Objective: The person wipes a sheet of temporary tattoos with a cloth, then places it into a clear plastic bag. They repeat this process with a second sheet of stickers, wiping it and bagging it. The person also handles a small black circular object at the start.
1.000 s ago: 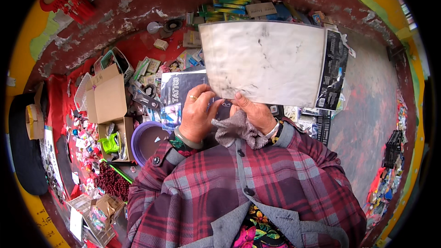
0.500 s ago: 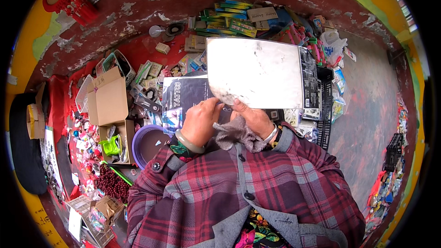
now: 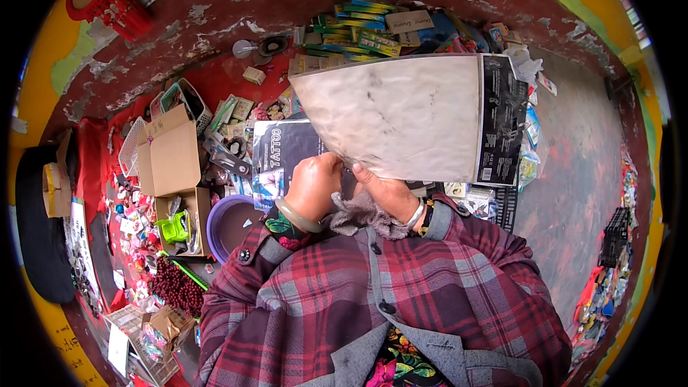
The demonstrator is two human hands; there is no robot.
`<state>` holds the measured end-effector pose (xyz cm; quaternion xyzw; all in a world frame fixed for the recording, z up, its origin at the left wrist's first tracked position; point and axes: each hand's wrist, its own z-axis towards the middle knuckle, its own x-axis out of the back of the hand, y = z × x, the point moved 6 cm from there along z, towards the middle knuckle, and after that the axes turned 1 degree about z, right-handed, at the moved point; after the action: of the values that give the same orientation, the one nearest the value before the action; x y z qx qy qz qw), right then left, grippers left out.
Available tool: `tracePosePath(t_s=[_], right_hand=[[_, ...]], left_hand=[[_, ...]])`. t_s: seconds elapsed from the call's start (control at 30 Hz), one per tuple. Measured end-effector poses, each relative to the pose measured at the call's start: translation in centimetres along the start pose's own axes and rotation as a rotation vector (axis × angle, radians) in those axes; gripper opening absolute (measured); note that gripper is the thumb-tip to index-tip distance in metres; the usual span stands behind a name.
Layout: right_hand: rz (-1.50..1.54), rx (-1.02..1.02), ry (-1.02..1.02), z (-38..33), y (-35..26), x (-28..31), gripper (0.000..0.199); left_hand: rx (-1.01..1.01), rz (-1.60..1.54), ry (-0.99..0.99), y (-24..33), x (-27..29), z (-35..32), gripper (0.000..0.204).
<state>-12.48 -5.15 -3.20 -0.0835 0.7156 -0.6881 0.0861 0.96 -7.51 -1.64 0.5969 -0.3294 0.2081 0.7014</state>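
Note:
My left hand [image 3: 313,185] and my right hand [image 3: 389,190] are raised close together in front of my chest. Both grip the lower edge of a large whitish sheet [image 3: 394,116] that has a black printed strip [image 3: 503,120] along its right side. The sheet is tilted up and hides the goods behind it. Under my hands lies a dark booklet with a picture cover [image 3: 279,158]. A pale bangle circles my left wrist and beaded bracelets circle my right. My plaid sleeves fill the lower part of the view.
An open cardboard box [image 3: 170,158] and a purple bowl [image 3: 229,219] sit to my left. Stacked green and yellow packets [image 3: 355,29] line the back. Dark red beads [image 3: 175,287] and small trinkets crowd the red cloth at left. Grey pavement [image 3: 573,172] runs on the right.
The sheet has swung from flat and square to tilted, its right end higher, and has come nearer the camera. Both hands stay on its lower edge, closer together.

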Motion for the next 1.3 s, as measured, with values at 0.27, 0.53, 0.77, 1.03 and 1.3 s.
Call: tracePosePath(t_s=[0.27, 0.53, 0.77, 1.03, 1.3], right_hand=[[-0.046, -0.229, -0.035, -0.6, 0.9, 0.5, 0.047], [0.068, -0.331, -0.054, -0.4, 0.7, 1.0, 0.048], [0.133, -0.517, -0.099, -0.7, 2.4, 1.5, 0.052], [0.359, -0.632, -0.065, -1.0, 1.2, 1.2, 0.053], [0.340, -0.704, -0.166, -1.4, 1.3, 1.6, 0.049]], left_hand=[[-0.036, -0.051, 0.024, 0.4, 0.5, -0.1, 0.014], [0.071, -0.244, -0.157, -0.1, 1.0, 0.0, 0.014], [0.269, -0.643, -0.262, -2.1, 0.0, -0.6, 0.013], [0.382, -0.838, -0.362, -2.1, 0.2, -1.1, 0.010], [0.336, -0.862, -0.493, -1.8, 0.7, -1.1, 0.008]])
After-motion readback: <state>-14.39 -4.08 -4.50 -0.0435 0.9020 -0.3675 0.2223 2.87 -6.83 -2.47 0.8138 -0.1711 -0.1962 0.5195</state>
